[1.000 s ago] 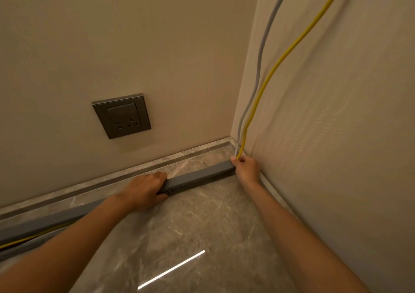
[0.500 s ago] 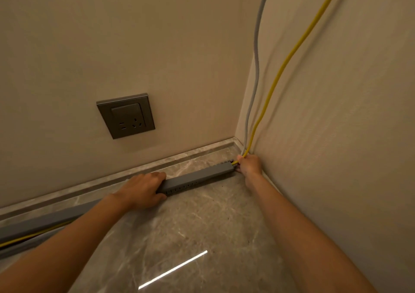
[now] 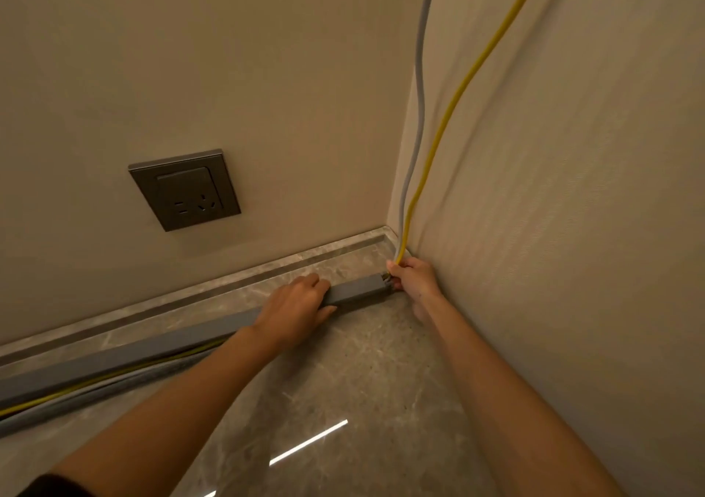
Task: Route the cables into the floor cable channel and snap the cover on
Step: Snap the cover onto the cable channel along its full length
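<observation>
Grey channel [image 3: 354, 291]: laid on the marble floor [image 3: 343, 382] along the skirting, its end near the corner; more of its length is covered by the left hand than half a second ago
Left hand [image 3: 295, 310]: shifted toward the corner; laid palm-down, fingers closed over the channel's top
Right hand [image 3: 414, 277]: kept at the channel's end; pinched shut on the yellow cable [image 3: 450, 111] and grey cable [image 3: 420, 88]
Cables: run up the right wall; also seen beside the channel at far left
Socket [image 3: 185, 189]: on the back wall

- Two cables: one yellow cable [image 3: 454, 115], one grey cable [image 3: 420, 88].
- One grey cable channel [image 3: 354, 292] along the floor.
- One wall socket [image 3: 185, 189].
- Two hands: left hand [image 3: 293, 306], right hand [image 3: 414, 277].
</observation>
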Tool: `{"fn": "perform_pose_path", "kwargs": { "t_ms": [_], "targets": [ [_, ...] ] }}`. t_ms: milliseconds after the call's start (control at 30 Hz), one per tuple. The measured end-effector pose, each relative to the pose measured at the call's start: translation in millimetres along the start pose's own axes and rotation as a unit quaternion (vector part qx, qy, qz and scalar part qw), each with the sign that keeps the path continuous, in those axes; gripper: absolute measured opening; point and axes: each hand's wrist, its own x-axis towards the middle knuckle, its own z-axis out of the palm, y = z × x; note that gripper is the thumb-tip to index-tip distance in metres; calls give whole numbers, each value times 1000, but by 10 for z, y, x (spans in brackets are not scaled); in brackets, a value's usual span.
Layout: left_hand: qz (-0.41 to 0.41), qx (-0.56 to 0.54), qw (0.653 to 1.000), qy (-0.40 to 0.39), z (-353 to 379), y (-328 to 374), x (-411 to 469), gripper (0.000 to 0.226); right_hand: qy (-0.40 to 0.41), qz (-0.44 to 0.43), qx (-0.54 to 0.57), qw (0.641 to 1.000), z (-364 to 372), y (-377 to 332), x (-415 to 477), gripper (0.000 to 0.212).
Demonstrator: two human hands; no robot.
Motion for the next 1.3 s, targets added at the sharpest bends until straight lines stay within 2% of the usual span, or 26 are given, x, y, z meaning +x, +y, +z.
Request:
{"fn": "perform_pose_path", "kwargs": {
  "t_ms": [100, 200, 367, 533, 633, 733, 800, 867, 933, 1133, 1300],
  "targets": [
    [-23, 6, 1000, -15, 25, 157, 135, 39, -13, 3, 6, 1000, -1, -5, 8, 13],
    [-42, -7, 999, -34, 32, 263, 242, 41, -24, 7, -2, 1000, -15, 26, 43, 23],
    [-21, -26, 995, -97, -38, 203, 376, 38, -102, 1, 42, 994, -104, 18, 11, 20],
    [-22, -118, 980, -161, -85, 102, 460, 30, -191, -3, 81, 978, -220, 26, -20, 15],
    [-31, -190, 966, -174, -118, 69, 482, 27, -232, 0, 71, 970, -282, 46, -14, 29],
    [-31, -251, 952, -171, -134, 39, 493, 36, -238, -4, 60, 969, -293, 51, -6, 27],
    [-36, -274, 947, -166, -114, 22, 502, 32, -236, 5, 62, 970, -278, 58, -12, 16],
    [-44, -285, 944, -160, -72, 23, 499, 22, -230, 15, 63, 971, -266, 73, -37, 16],
    [-46, -290, 945, -143, -22, 35, 491, 23, -228, 8, 55, 972, -256, 92, -57, 15],
    [-32, -184, 977, -101, 32, 95, 559, 35, -221, -19, 51, 974, -224, 119, -56, 17],
    [-35, -164, 983, -81, 69, 160, 584, 42, -259, 14, 87, 962, -259, 139, -61, 17]
  ]
}}
